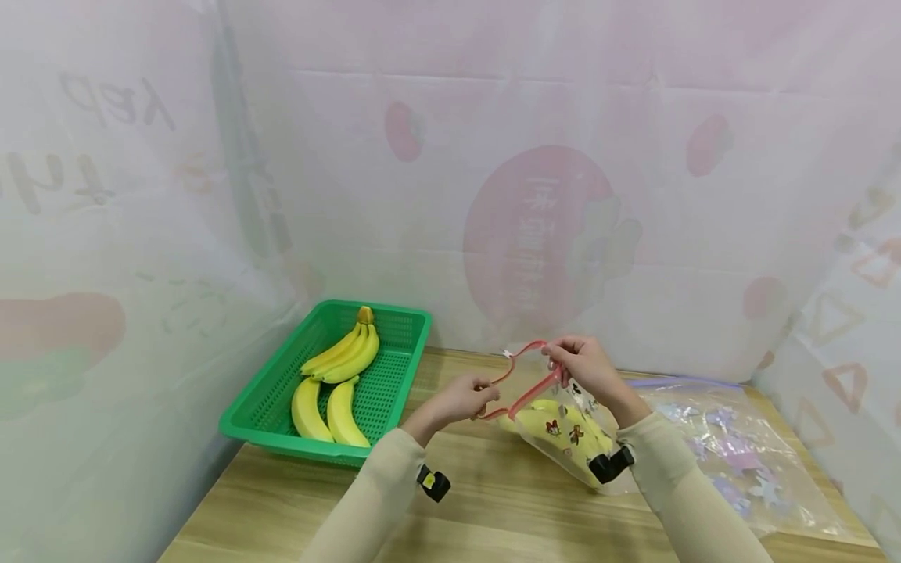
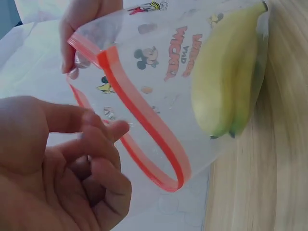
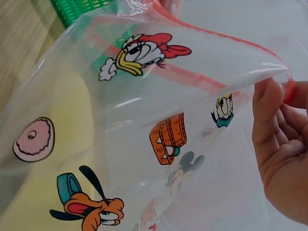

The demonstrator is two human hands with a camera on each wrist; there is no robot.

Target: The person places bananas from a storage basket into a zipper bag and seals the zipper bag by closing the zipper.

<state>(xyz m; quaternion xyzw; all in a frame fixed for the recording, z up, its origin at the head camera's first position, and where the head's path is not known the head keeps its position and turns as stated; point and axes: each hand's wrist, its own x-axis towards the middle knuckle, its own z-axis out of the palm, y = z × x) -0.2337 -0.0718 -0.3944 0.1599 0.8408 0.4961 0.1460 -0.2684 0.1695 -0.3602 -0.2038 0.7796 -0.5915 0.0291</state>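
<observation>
A clear zip bag with a red zip rim and cartoon prints stands tilted over the table, its mouth spread apart. Yellow bananas lie inside it, near the bottom. My left hand pinches the near-left side of the red rim between thumb and fingers. At the rim's other end, my right hand pinches the edge, with thumb and index finger plainly on the film in the right wrist view. Left of the hands, a green basket holds a bunch of bananas and two single bananas.
On the right of the wooden table lies a flat clear bag with a purple zip and pastel shapes, partly behind my right arm. White printed curtains close off the back and both sides.
</observation>
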